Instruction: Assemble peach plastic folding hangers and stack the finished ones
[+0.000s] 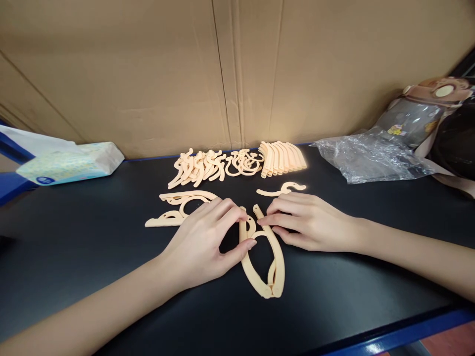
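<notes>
A cream plastic folding hanger (279,254), its two curved arms joined at the near end, lies on the black tabletop between my hands. My left hand (208,237) pinches the upper part of its left arm between thumb and index finger. From the other side, my right hand (311,222) has its fingertips closed about the right arm near the free end. Beyond my left hand rest folded hanger pieces (165,222), partly covered by that hand. Just past my right hand lies a loose curved hook piece (285,189), its near edge close to the knuckles.
At the back are a heap of small hook pieces (198,167), several ring-shaped pieces (243,163) and a row of curved arms (282,157). A tissue pack (74,163) sits left; a clear plastic bag (374,155) and a bottle (404,118) stand right. Cardboard (166,74) rises behind.
</notes>
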Demonstrator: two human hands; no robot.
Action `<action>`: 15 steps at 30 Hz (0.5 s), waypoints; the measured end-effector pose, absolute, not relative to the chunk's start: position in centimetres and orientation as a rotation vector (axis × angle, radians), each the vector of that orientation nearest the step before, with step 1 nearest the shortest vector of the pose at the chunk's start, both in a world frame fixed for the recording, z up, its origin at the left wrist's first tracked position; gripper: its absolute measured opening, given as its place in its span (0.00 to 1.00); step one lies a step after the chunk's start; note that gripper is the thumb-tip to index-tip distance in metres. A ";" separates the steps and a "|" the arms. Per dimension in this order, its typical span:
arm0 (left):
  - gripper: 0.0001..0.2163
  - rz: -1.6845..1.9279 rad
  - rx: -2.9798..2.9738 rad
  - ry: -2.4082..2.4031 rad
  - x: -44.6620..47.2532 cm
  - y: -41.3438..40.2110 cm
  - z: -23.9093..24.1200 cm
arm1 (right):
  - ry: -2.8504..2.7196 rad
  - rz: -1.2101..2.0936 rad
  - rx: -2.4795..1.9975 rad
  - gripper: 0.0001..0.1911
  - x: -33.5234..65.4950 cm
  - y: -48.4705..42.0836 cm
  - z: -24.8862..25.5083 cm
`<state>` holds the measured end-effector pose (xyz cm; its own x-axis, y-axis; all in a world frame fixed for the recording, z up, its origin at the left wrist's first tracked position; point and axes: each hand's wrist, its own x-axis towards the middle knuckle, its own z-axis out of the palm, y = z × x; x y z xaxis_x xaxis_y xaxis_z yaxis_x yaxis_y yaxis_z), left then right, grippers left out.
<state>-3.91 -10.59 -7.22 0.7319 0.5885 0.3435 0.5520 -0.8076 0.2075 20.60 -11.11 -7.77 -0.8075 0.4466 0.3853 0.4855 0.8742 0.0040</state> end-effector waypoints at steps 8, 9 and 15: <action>0.09 0.574 2.777 0.919 -4.2 -10.5 -7.2 | -2.654 -0.109 -0.736 0.11 20.3 -11.2 -7.7; 0.09 0.575 2.771 0.898 -4.2 -10.5 -7.2 | -2.655 -0.111 -0.738 0.11 20.3 -11.2 -7.7; 0.11 0.581 2.809 0.754 -4.2 -10.4 -7.2 | -2.664 -0.079 -0.725 0.12 20.3 -11.1 -7.6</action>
